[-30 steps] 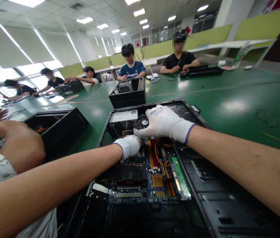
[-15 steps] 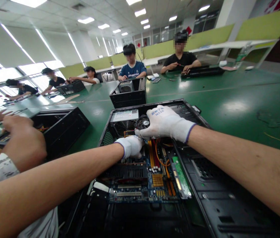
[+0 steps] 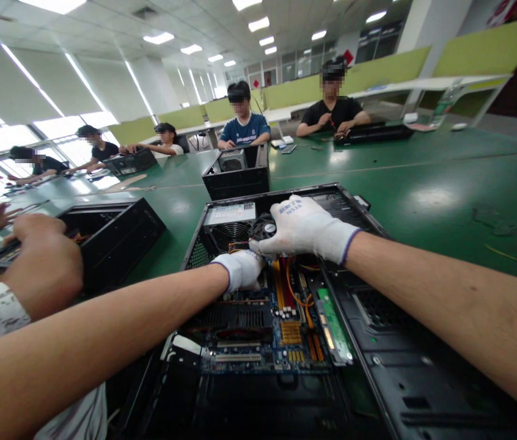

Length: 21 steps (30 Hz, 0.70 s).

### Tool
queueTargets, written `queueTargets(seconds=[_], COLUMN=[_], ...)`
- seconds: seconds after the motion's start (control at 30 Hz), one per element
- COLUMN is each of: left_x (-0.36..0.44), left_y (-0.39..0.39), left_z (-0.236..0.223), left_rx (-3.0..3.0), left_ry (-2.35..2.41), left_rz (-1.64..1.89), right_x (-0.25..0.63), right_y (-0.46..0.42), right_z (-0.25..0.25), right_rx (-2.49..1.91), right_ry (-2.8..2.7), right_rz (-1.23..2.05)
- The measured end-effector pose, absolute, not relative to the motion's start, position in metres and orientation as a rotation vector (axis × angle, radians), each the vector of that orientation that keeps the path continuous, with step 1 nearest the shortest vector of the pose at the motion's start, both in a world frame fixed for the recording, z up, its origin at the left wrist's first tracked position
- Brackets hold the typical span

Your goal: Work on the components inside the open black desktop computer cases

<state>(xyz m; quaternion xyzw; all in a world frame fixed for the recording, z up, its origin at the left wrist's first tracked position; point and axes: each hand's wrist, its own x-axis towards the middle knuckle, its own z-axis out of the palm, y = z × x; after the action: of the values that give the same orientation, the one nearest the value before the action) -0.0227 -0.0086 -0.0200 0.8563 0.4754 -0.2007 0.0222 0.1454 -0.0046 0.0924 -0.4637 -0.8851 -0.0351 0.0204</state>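
An open black computer case (image 3: pixel 286 391) lies in front of me with its blue motherboard (image 3: pixel 235 365) facing up. My right hand (image 3: pixel 299 226), in a white knitted glove, is closed over a small black cooling fan (image 3: pixel 264 227) that shows tilted beside its thumb. Just below it, my gloved left hand (image 3: pixel 242 270) is curled down toward the board, its fingertips mostly hidden. The two hands meet near the fan. Behind them sits the power supply (image 3: pixel 228 212) with a larger round grille. Orange cables (image 3: pixel 307 302) and a green circuit board (image 3: pixel 334 330) lie to the right.
A black case (image 3: pixel 134 238) stands to my left, by a neighbour's blurred hands (image 3: pixel 45 256). Another case (image 3: pixel 238 174) stands across the green table (image 3: pixel 423 201). Several people work along the far side. A yellow wire (image 3: pixel 515 258) lies at the right.
My own hands look the same, still around the fan. The neighbour's hands at the left have shifted slightly. Across the table, the person in black has moved a hand and a red-handled tool shows.
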Motion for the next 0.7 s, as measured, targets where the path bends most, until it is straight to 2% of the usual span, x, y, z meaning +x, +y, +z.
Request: queueTargets(seconds=[0.4,0.7], left_x=[-0.013,-0.007], left_y=[-0.012,-0.028], left_z=[-0.008,0.034], left_rx=[2.548,2.424], left_ry=[1.512,1.594], left_rz=[-0.723,-0.847], right_x=[0.144,0.145], right_y=[-0.004,-0.001], right_z=[0.09,0.091], right_rx=[-1.437,-1.449], right_ry=[-2.747,-2.796], right_rz=[-0.146,-0.197])
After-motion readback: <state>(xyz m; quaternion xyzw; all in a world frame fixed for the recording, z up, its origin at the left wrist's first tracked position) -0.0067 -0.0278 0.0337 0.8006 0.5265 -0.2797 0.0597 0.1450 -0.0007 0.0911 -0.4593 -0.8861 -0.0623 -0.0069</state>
